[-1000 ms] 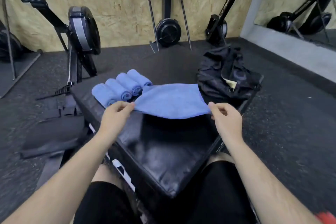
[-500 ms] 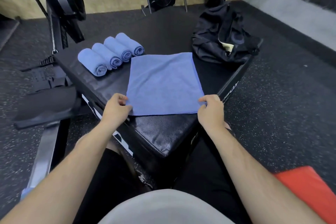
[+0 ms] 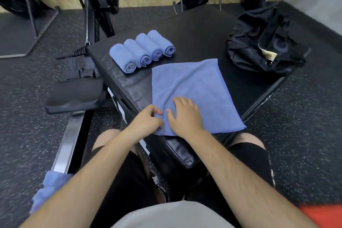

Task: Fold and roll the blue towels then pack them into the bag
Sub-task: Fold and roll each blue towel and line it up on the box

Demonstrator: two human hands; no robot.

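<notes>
towel [image 3: 194, 83] flat, rolled towels [image 3: 142, 52] and bag [image 3: 259, 42] beyond

Even indoor light, wide-angle edge blur.

The left hand [image 3: 146, 122] is covering the flat towel's [image 3: 194, 87] near-left corner. A blurred red thing [image 3: 323, 216] is running off the bottom-right edge. The bag's [image 3: 255, 42] dark interior is showing nothing legible.

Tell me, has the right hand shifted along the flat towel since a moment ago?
Yes. The right hand left the near right corner of the flat towel and moved left, now beside the left hand.
</notes>
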